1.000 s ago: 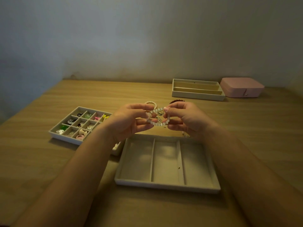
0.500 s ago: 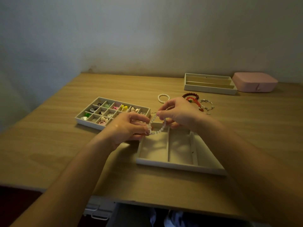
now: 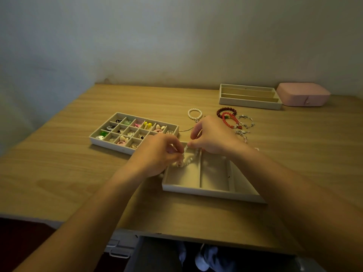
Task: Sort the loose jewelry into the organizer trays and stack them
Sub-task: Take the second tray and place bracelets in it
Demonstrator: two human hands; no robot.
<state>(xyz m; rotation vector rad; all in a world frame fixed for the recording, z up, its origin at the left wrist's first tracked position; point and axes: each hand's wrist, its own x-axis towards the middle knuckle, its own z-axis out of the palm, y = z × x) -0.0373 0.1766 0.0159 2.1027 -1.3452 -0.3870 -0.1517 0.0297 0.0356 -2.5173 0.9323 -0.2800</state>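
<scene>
the left hand [image 3: 157,154] and the right hand [image 3: 214,136] both pinch a pale beaded bracelet [image 3: 186,158] between the fingertips, each hand clamped on one end of it. the bracelet hangs over the far part of the left compartment of the three-slot tray [image 3: 212,193], which lies at the centre of the counter [image 3: 59,173]. i cannot tell if the beads already touch the tray floor. the other two compartments of this tray look bare (only one tiny dark speck shows in the right one).

at 10 o'clock from the hands stands the grid tray [image 3: 94,139], and most of its small cells already hold earrings, rings and little charms, so i judge this part of the sorting as mostly done. at 12 o'clock a white pearl bracelet [image 3: 194,113] lies loose on the counter. at 1 o'clock there are a dark red bead bracelet [image 3: 225,110], a bright red bracelet [image 3: 228,121] and silver bracelets [image 3: 245,122], all loose. a thin chain [image 3: 185,130] lies just beside the grid tray. at 2 o'clock, far back, the long-slot tray [image 3: 249,102] stands near a pink box [image 3: 303,94], and it looks not filled.

so the bracelets are only beginning, the necklaces are left, and no tray is stacked yet.
</scene>
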